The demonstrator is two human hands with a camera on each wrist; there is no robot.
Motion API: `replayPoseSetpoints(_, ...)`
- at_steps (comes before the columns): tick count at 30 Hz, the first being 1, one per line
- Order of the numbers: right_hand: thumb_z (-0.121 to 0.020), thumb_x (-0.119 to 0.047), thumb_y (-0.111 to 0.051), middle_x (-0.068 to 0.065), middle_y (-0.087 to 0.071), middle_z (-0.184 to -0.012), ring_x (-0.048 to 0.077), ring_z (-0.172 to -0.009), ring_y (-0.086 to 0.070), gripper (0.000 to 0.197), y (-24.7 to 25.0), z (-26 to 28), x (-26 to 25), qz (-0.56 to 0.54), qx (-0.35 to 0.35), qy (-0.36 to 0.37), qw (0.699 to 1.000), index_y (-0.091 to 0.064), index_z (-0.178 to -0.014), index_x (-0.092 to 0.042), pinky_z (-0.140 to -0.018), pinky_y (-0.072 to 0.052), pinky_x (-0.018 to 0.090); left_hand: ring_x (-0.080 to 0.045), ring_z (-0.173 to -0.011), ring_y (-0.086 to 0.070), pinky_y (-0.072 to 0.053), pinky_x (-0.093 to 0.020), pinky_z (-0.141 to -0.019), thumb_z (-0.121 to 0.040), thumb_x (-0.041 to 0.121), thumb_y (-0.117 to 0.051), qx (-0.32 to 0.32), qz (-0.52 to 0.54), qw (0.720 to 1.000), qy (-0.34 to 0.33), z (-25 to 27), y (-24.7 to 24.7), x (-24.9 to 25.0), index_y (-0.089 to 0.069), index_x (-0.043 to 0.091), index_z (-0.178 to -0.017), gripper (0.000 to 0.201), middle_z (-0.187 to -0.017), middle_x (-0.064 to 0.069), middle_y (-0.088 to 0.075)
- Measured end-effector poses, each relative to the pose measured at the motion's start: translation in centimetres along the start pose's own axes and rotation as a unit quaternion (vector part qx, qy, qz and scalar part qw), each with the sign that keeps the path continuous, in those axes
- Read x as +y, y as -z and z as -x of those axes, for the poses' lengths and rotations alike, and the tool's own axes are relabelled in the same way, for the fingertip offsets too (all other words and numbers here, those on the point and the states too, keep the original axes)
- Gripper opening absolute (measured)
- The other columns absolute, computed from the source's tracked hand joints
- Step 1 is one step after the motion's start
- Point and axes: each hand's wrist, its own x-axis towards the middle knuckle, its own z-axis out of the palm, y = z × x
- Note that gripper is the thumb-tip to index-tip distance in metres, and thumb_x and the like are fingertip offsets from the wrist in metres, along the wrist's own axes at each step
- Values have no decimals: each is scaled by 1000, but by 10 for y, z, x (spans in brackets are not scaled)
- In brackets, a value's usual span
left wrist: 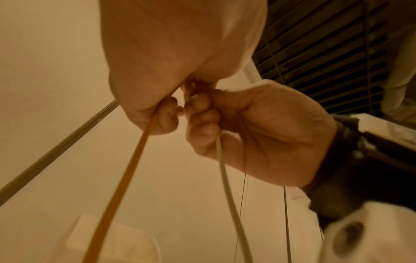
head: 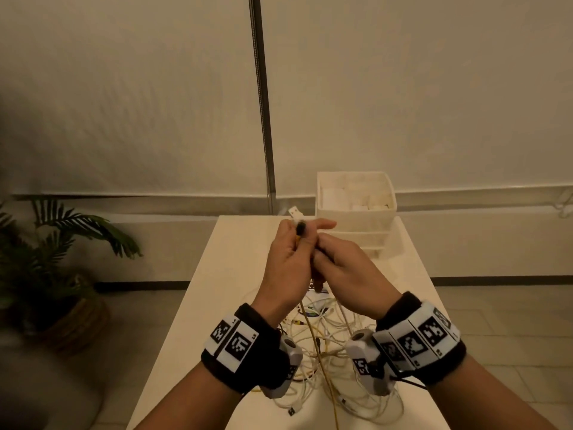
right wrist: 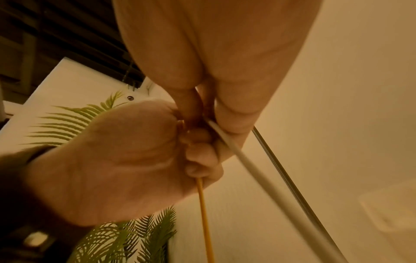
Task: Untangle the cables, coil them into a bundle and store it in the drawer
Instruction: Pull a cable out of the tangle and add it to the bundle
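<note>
Both hands are raised together above the table (head: 235,243). My left hand (head: 286,262) grips a yellow cable (head: 321,364) that hangs down to a tangle of white and yellow cables (head: 328,342) on the table. A white USB plug (head: 296,212) and a black plug (head: 300,227) stick up above its fingers. My right hand (head: 347,268) presses against the left, fingers curled round a white cable (right wrist: 247,165). In the left wrist view the yellow cable (left wrist: 126,178) leaves the left hand (left wrist: 180,53) and the white cable (left wrist: 227,186) leaves the right hand (left wrist: 258,133).
A white drawer unit (head: 356,225) stands at the table's far right, its top compartment open upward with pale items inside. A potted palm (head: 62,259) stands on the floor to the left. A metal pole (head: 263,119) rises behind the table.
</note>
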Motion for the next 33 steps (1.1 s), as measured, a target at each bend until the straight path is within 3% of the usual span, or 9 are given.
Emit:
replayPoseSetpoints(2, -101, -16, -42, 1, -56, -60, 23, -49, -50, 26, -5, 7, 12, -42, -33, -29, 998, -57, -81, -12, -51, -46, 41, -15, -52, -47, -40, -29, -51, -101, 42, -35, 67, -7, 998, -15, -5, 6, 5, -64, 7, -90, 46, -64, 3, -56)
replayPoseSetpoints(4, -102, -22, -42, -3, -50, -55, 18, -47, -44, 29, -11, 19, 29, -69, -69, -43, 994, -59, -82, -13, -52, -43, 40, -19, -59, -44, -43, -34, -59, -106, 35, -32, 94, 45, 994, -32, -11, 16, 17, -54, 11, -74, 45, -64, -4, -49)
replayPoseSetpoints(11, -94, -40, -43, 2, -45, -62, 17, -58, -40, 33, -6, 50, 70, -54, -83, -51, 994, -58, -72, -21, -59, -34, 32, -9, -45, -23, -21, -23, -40, -106, 30, -28, 29, 90, 988, -124, -11, 66, 62, -46, 15, -77, 37, -57, 7, -30)
replayPoseSetpoints(14, -90, -45, -45, -8, -49, -63, 8, -60, -43, 32, 0, 47, 73, -10, -69, -42, 997, -57, -69, -25, -62, -35, 26, -5, -45, -44, -35, -13, -46, -99, 17, -48, -76, -126, 978, -151, 1, 62, 67, -58, 14, -86, 16, -58, 12, -55)
replayPoseSetpoints(16, -89, -50, -45, -6, -55, -65, 9, -62, -49, 34, 3, 40, 67, 29, -52, -19, 998, -58, -70, -24, -62, -38, 30, -5, -70, -63, -43, -8, -60, -92, 36, -65, -166, -333, 923, -96, 11, 45, 60, -64, 25, -104, 16, -88, 22, -71)
replayPoseSetpoints(20, -90, -43, -47, 9, -60, -71, 20, -68, -55, 39, 16, 25, 46, 30, -33, 29, 999, -62, -79, -8, -66, -45, 38, -14, -85, -64, -50, -32, -72, -93, 46, -60, -250, -475, 844, 17, 25, 23, 28, -61, 34, -121, 31, -101, 6, -72)
replayPoseSetpoints(22, -90, -35, -49, -3, -55, -65, 9, -63, -49, 27, 22, 21, 35, 22, -29, 40, 999, -60, -73, -17, -62, -40, 26, -22, -79, -61, -39, -35, -60, -94, 27, -57, -228, -471, 852, 18, 29, 19, 18, -63, 28, -98, 8, -86, 1, -69)
replayPoseSetpoints(25, -95, -24, -50, -8, -50, -62, 7, -58, -44, 21, 27, 22, 30, -45, -26, 26, 998, -63, -80, -15, -59, -39, 20, -15, -65, -55, -35, -33, -57, -89, 6, -53, -121, -406, 906, -8, 26, 25, 16, -54, 28, -72, 27, -73, 1, -65)
replayPoseSetpoints(33, -100, -15, -42, 0, -53, -62, 15, -58, -47, 20, -2, 34, 61, -81, -49, -15, 995, -56, -85, -13, -63, -43, 27, -11, -59, -44, -35, -24, -52, -101, 20, -50, 179, -231, 955, -54, -7, 53, 49, -59, 22, -76, 27, -74, 5, -55)
